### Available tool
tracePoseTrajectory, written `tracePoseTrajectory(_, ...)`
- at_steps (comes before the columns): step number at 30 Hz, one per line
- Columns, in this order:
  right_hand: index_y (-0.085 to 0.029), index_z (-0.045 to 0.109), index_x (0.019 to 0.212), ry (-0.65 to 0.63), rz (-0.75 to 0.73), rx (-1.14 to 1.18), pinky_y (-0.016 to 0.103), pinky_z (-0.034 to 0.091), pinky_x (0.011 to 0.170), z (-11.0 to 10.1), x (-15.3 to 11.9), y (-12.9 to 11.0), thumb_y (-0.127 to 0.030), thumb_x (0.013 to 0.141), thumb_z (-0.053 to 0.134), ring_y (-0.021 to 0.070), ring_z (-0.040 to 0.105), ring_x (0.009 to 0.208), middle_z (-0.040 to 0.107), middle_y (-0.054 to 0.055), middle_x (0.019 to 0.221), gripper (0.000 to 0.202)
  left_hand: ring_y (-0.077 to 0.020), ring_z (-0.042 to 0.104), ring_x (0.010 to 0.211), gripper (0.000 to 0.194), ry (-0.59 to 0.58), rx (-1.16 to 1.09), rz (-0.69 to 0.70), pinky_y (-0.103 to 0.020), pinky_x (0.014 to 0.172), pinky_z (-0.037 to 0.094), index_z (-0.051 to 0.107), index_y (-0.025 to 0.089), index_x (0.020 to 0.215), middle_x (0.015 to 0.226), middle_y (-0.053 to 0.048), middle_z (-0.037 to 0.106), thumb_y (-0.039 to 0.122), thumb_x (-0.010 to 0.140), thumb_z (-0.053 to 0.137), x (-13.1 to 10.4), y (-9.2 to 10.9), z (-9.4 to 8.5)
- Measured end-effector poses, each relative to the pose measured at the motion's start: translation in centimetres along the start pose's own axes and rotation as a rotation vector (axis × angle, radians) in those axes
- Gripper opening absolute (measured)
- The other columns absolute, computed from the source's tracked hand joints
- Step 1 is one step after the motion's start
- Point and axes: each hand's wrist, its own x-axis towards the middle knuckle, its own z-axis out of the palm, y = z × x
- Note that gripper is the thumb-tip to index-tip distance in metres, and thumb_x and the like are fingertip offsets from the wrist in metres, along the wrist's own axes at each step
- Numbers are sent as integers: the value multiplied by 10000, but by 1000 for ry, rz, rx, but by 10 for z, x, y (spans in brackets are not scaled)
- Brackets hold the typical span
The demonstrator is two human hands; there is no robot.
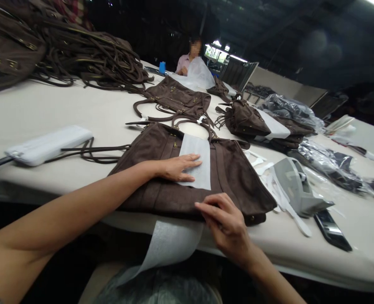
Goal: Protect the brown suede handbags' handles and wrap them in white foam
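A dark brown handbag (174, 198) lies flat at the table's front edge, its handles pointing away from me. Down its middle runs a strip of white paper-like sheet (202, 147). My left hand (180, 167) rests on that strip with its fingers stretched out. Below the table edge, a length of the same white material (170, 242) hangs toward my lap. My right hand (226, 223) is at the bag's near edge, just right of the hanging length. Its thumb and fingers are pressed together, and whatever they may hold is hidden.
A white power bank (49, 145) with a cable lies left. Right are a grey tape dispenser (296, 185), white plastic strips (288, 207) and a phone (332, 230). Brown bags (104, 55) are heaped back left; a wrapped bag (263, 120) lies right. A person (189, 61) sits across.
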Motion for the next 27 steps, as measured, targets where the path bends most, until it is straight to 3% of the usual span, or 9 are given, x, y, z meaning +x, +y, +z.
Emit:
tracePoseTrajectory(2, -257, 596, 1270, 23, -89, -85, 430, 445, 1003, 5, -25, -7, -34, 870, 455, 210, 549, 1121, 607, 74, 1154, 479, -255, 79, 1481, 754, 4, -8, 14, -333, 1188, 86, 284, 149, 1499, 1606, -113, 115, 464, 872, 561, 1, -2, 0)
tracePoseTrajectory(4, -296, 531, 1352, -57, -167, -264, 535, 314, 1114, 14, -50, -9, -4, 830, 435, 264, 439, 1300, 531, 65, 1349, 605, -262, 74, 1480, 757, 1, -7, 22, -351, 1189, 84, 286, 145, 1498, 1604, -120, 111, 460, 868, 563, 1, -3, 0)
tracePoseTrajectory(6, -335, 478, 1397, -113, -193, -422, 551, 235, 1151, 28, -68, -7, 1, 831, 438, 286, 336, 1389, 435, 42, 1466, 660, -269, 66, 1480, 767, -6, -4, 14, -356, 1190, 74, 284, 129, 1497, 1603, -132, 105, 450, 862, 570, 1, -1, 0)
tracePoseTrajectory(8, -360, 461, 1406, -64, -185, -493, 527, 211, 1164, 43, -77, -2, -6, 849, 454, 279, 295, 1417, 402, 32, 1494, 659, -266, 58, 1481, 768, -12, -2, 2, -351, 1191, 66, 277, 126, 1499, 1604, -131, 97, 448, 864, 567, 0, 0, -1)
tracePoseTrajectory(12, -363, 465, 1400, 77, -203, -505, 528, 153, 1172, 61, -70, 4, -47, 878, 474, 270, 245, 1439, 463, 24, 1447, 610, -254, 69, 1482, 756, -11, -5, -3, -348, 1188, 81, 264, 160, 1506, 1607, -113, 95, 465, 875, 547, 0, 0, -1)
tracePoseTrajectory(18, -414, 316, 1473, -241, -252, -580, 522, 213, 1135, 47, -57, 0, -73, 904, 442, 255, 151, 1465, 378, 10, 1518, 676, -246, 72, 1482, 784, -9, -4, -8, -332, 1185, 84, 266, 139, 1503, 1608, -123, 100, 458, 855, 570, 1, 0, -1)
tracePoseTrajectory(20, -410, 315, 1475, -277, -252, -603, 514, 227, 1132, 46, -60, 3, -87, 909, 456, 247, 160, 1464, 373, 20, 1522, 667, -248, 76, 1481, 784, -2, -5, 7, -337, 1186, 88, 272, 148, 1501, 1609, -113, 102, 464, 849, 571, 2, -1, -1)
tracePoseTrajectory(24, -367, 410, 1436, -116, -283, -552, 504, 79, 1176, 55, -66, 3, -125, 925, 461, 223, 210, 1454, 488, 20, 1443, 568, -259, 85, 1480, 797, -4, -23, -2, -345, 1186, 99, 277, 138, 1500, 1607, -122, 103, 472, 840, 575, 2, -3, 0)
tracePoseTrajectory(27, -243, 465, 1416, -21, -225, -369, 530, 118, 1162, 50, -60, -11, -159, 917, 411, 280, 351, 1390, 591, 76, 1331, 508, -259, 98, 1479, 795, 12, -33, 1, -347, 1184, 105, 282, 145, 1498, 1605, -125, 119, 471, 837, 581, 1, -3, 0)
